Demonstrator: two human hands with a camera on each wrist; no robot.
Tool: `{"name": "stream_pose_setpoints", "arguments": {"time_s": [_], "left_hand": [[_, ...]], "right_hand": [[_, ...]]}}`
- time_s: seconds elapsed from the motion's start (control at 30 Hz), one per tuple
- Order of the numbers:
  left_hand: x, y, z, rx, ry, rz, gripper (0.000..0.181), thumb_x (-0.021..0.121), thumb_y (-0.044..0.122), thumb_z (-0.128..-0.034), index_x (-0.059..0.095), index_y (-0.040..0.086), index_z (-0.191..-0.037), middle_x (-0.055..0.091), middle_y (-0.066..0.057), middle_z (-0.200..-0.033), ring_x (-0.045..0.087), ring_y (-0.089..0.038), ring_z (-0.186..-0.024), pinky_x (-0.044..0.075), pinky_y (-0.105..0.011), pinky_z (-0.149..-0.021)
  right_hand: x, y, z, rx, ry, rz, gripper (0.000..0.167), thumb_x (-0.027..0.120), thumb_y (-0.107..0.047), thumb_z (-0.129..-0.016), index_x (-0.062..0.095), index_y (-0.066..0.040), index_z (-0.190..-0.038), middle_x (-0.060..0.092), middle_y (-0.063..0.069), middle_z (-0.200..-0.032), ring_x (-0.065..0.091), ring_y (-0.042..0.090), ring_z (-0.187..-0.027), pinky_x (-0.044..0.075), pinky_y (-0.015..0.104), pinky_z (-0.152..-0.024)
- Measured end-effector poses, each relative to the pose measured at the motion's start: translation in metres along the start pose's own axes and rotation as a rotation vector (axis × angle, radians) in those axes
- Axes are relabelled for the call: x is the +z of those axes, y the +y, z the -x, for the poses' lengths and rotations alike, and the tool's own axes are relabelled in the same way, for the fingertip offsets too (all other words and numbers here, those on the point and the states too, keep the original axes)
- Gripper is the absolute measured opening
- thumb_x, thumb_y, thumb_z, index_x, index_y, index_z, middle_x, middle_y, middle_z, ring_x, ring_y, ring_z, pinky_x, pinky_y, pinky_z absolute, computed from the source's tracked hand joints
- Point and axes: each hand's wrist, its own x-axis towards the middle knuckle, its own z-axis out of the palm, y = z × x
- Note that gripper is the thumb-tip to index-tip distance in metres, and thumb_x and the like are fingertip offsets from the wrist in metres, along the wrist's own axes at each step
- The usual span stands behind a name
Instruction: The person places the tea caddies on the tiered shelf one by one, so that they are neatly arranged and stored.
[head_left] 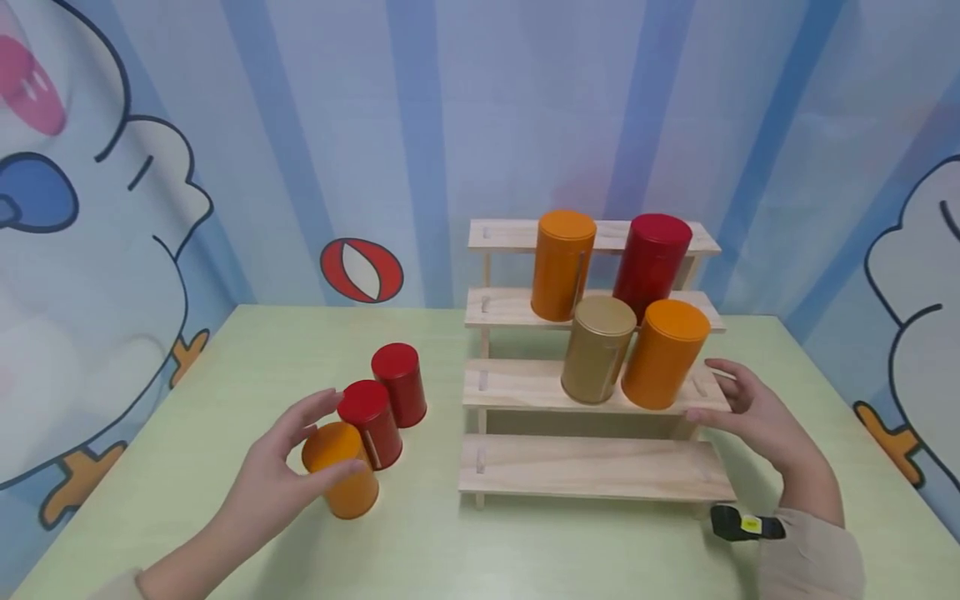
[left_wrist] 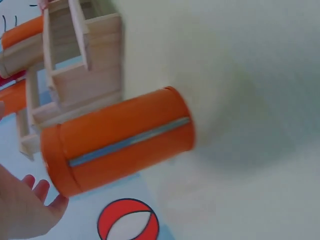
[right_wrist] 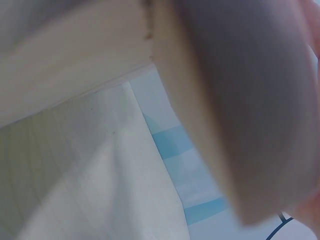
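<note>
1. Currently, the left hand (head_left: 276,468) is left of the four-tier pale wooden rack (head_left: 596,467), its fingers apart and curved around a glossy orange cylindrical tin (head_left: 351,498); I cannot tell how firmly they touch it.
2. That tin stands upright on the pale green surface (head_left: 600,558), left of the rack.
3. Just beyond it, also left of the rack, stand a near red cylindrical tin (head_left: 386,440) and a far red cylindrical tin (head_left: 406,393).
4. The right hand (head_left: 761,423) is at the rack's right end, thumb and fingers clamped on the end of the second tier from the bottom.
5. On that rack tier stand a dull gold cylindrical tin (head_left: 597,354) and, to its right, a bright orange cylindrical tin (head_left: 664,362).
6. One rack tier higher stand a tall orange cylindrical tin (head_left: 557,279) and a dark red cylindrical tin (head_left: 651,265).
7. Behind the rack hangs a blue striped backdrop (head_left: 510,108).
</note>
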Motion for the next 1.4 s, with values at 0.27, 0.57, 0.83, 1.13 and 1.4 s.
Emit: {"name": "stream_pose_setpoints", "arguments": {"time_s": [0.27, 0.57, 0.83, 1.13, 1.4], "left_hand": [[0.002, -0.021, -0.002, -0.041, -0.022, 0.007, 0.080, 0.079, 0.028, -0.0804, 0.036, 0.011, -0.146, 0.043, -0.014, -0.145, 0.040, -0.034, -0.131, 0.039, -0.059, -0.102], [0.004, -0.037, -0.004, -0.041, -0.045, 0.012, 0.082, 0.079, 0.031, -0.0803, 0.035, 0.011, -0.146, 0.046, -0.012, -0.141, 0.044, -0.031, -0.125, 0.044, -0.056, -0.097], [0.007, -0.046, -0.005, -0.129, -0.070, 0.046, 0.085, 0.080, 0.028, -0.0797, 0.032, 0.007, -0.146, 0.044, -0.015, -0.142, 0.043, -0.032, -0.126, 0.043, -0.056, -0.099], [0.009, -0.050, -0.007, -0.174, -0.078, 0.056, 0.085, 0.080, 0.027, -0.0792, 0.031, 0.008, -0.146, 0.043, -0.015, -0.144, 0.043, -0.032, -0.126, 0.044, -0.053, -0.099], [0.012, -0.047, -0.003, -0.174, -0.072, 0.056, 0.082, 0.081, 0.028, -0.0782, 0.035, 0.009, -0.144, 0.047, -0.013, -0.140, 0.046, -0.029, -0.123, 0.046, -0.050, -0.097]], "right_hand": [[-0.001, 0.001, 0.001, -0.002, 0.001, -0.008, 0.089, 0.067, -0.026, -0.092, 0.006, -0.003, -0.153, 0.023, 0.035, -0.150, 0.031, 0.052, -0.132, 0.029, 0.071, -0.100], [0.001, 0.000, 0.003, -0.004, 0.002, -0.011, 0.088, 0.067, -0.025, -0.092, 0.007, -0.003, -0.153, 0.025, 0.035, -0.149, 0.035, 0.052, -0.130, 0.029, 0.070, -0.100], [0.001, 0.000, 0.002, -0.008, 0.002, -0.007, 0.088, 0.067, -0.025, -0.091, 0.007, -0.003, -0.153, 0.024, 0.035, -0.150, 0.034, 0.052, -0.131, 0.029, 0.071, -0.100], [0.001, 0.001, 0.000, 0.000, 0.001, -0.002, 0.089, 0.067, -0.026, -0.091, 0.007, -0.004, -0.153, 0.025, 0.035, -0.149, 0.034, 0.052, -0.131, 0.029, 0.071, -0.100], [0.000, 0.001, -0.001, 0.005, -0.001, -0.004, 0.090, 0.067, -0.026, -0.091, 0.006, -0.004, -0.153, 0.024, 0.035, -0.150, 0.034, 0.052, -0.131, 0.029, 0.071, -0.100]]}}
